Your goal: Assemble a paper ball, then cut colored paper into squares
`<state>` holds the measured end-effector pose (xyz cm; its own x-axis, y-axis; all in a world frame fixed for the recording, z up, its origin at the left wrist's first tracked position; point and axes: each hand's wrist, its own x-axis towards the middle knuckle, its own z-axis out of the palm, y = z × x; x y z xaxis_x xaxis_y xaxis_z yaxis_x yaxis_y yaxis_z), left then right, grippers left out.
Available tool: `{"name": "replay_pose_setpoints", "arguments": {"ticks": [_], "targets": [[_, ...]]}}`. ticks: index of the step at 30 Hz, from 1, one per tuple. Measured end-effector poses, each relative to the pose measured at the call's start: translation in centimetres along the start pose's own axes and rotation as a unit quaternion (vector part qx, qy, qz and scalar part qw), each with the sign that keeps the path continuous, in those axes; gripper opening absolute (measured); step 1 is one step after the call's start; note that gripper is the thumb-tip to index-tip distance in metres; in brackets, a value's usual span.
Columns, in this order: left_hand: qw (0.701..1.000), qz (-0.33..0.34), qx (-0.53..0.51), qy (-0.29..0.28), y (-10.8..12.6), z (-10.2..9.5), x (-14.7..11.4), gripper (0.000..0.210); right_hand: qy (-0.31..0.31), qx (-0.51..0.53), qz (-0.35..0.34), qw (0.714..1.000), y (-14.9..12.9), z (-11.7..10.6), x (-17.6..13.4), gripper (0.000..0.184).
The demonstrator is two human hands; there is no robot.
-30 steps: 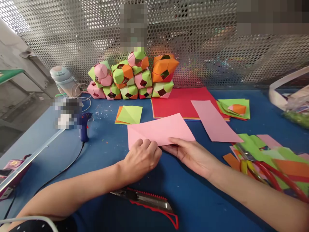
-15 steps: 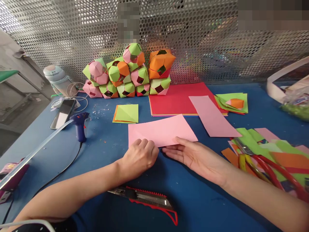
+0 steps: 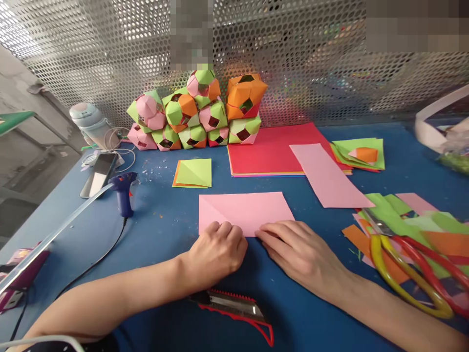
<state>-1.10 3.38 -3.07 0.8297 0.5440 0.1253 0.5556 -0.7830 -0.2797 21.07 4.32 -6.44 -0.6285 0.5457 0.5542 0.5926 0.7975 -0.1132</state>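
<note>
A pink sheet of paper [image 3: 245, 208] with a diagonal crease at its left part lies flat on the blue table in front of me. My left hand [image 3: 218, 249] is closed in a fist at the paper's near edge, holding it down; its fingertips are hidden. On the right part of that near edge, my right hand [image 3: 298, 249] lies palm down, fingers stretched out over the paper. Just below my left hand is a box cutter [image 3: 234, 305] with a red handle, partly covered by the hand and wrist.
Folded paper balls [image 3: 190, 115] stand stacked at the back, beside red sheets [image 3: 264, 151]. A pink strip [image 3: 326, 176] overlaps them. Scissors [image 3: 406, 254] rest on scraps at right. Green squares [image 3: 194, 171], a glue gun [image 3: 124, 193], phone [image 3: 98, 173] and bottle [image 3: 90, 124] are left.
The far and right part of the pink paper has come down flat. My right hand has turned from palm up under its edge to palm down on top. My left hand stays on the paper.
</note>
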Motion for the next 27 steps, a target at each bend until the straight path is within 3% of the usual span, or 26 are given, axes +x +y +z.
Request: {"name": "replay_pose_setpoints", "arguments": {"ticks": [4,11,18,27], "targets": [[1.000,0.000,-0.020,0.002,0.8,-0.7,-0.3,0.020,-0.004,-0.004,0.007,1.000,-0.2,-0.1,-0.1,0.024],[0.992,-0.013,-0.104,0.068,3.4,-0.4,-1.0,0.033,-0.021,0.016,0.014,1.000,-1.4,-0.3,0.1,0.029],[0.986,-0.035,-0.146,0.068,2.7,-0.6,-0.2,0.037,-0.035,0.021,0.024,0.999,-1.7,-0.3,0.3,0.031],[0.990,-0.021,-0.121,0.073,2.4,0.1,-0.2,0.038,-0.052,-0.007,0.012,0.999,-1.8,0.0,0.5,0.025]]}}
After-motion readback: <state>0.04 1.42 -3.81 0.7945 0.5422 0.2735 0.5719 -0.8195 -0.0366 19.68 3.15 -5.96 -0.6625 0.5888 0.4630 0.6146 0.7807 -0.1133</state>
